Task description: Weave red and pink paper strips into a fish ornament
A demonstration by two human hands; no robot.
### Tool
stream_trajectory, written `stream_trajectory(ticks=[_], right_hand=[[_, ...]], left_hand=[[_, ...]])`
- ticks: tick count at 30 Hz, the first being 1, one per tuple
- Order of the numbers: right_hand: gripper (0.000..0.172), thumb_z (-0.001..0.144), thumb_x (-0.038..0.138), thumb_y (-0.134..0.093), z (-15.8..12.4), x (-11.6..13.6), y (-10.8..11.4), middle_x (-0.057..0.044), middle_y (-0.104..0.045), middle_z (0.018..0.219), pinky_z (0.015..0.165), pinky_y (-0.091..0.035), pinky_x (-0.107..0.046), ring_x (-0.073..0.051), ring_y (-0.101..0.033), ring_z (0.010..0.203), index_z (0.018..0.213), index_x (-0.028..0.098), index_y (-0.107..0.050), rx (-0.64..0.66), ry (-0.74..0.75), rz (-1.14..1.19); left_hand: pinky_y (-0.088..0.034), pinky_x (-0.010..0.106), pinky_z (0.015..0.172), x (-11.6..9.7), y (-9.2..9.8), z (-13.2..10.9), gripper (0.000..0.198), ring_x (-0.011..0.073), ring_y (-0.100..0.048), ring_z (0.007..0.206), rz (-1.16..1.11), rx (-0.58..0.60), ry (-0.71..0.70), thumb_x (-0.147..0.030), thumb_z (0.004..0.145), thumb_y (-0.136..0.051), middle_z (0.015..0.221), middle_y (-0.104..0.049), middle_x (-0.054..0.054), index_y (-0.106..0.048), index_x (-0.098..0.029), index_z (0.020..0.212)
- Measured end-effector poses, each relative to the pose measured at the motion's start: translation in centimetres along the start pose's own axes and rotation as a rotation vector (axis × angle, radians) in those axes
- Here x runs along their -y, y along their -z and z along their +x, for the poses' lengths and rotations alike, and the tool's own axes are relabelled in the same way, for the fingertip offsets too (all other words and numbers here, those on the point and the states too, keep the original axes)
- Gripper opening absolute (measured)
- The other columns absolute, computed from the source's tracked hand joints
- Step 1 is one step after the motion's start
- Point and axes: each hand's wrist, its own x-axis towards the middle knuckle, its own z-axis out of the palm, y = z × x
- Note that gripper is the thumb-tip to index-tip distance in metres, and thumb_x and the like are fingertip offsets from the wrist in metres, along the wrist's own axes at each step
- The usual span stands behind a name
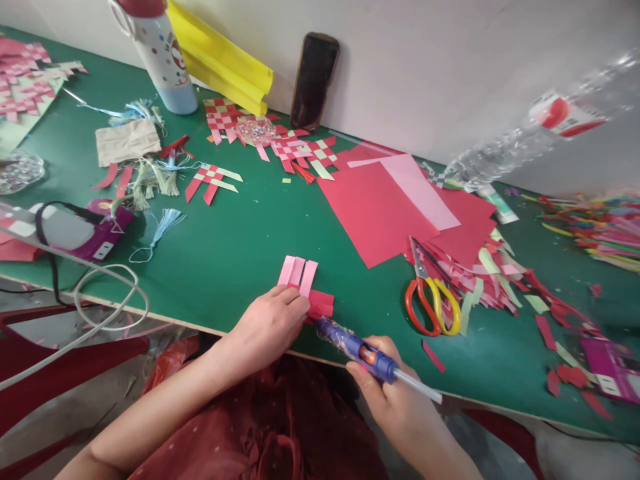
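Observation:
Near the front edge of the green table, my left hand (273, 327) presses its closed fingers on a small piece of crossed paper strips. Pink strips (298, 270) stick out from it at the back, and red strips (321, 304) stick out to the right. Wrapped round a blue hot glue gun (353, 343) is my right hand (390, 387). The gun's tip points left at the red strips, close to my left fingertips; whether it touches them I cannot tell. A whitish glue stick (419, 385) juts from the gun's rear end.
Scissors (427, 300) with red and yellow handles lie right of my hands, beside paper scraps (480, 283). Red paper sheets (380, 213) lie behind. A phone (314, 80), a tumbler (163, 60) and a plastic bottle (530, 133) stand along the wall. A white cable (143, 303) hangs at left.

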Motion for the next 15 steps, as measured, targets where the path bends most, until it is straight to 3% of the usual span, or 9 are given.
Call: stream_trajectory(ticks=[6,15], right_hand=[[0.020,0.096,0.043,-0.045,-0.21,0.36,-0.55,0.002,-0.065,0.061,0.045,-0.046,-0.024,-0.018,-0.066,0.047,0.091,0.024,-0.048,-0.083,0.059,-0.046],[0.016,0.095,0.040,-0.046,-0.43,-0.25,0.03,0.003,-0.065,0.064,0.047,-0.046,-0.022,-0.016,-0.064,0.050,0.095,0.024,-0.048,-0.009,-0.014,0.035]], left_hand=[[-0.050,0.034,0.075,0.01,-0.04,-0.05,0.019,0.0196,-0.052,0.077,0.001,0.020,0.010,-0.013,0.095,-0.042,0.080,-0.056,0.005,-0.054,-0.016,0.080],[-0.050,0.035,0.078,-0.22,0.19,0.10,0.019,0.0201,-0.054,0.079,0.041,0.030,0.009,-0.012,0.095,-0.042,0.081,-0.058,0.005,-0.054,-0.016,0.080]])
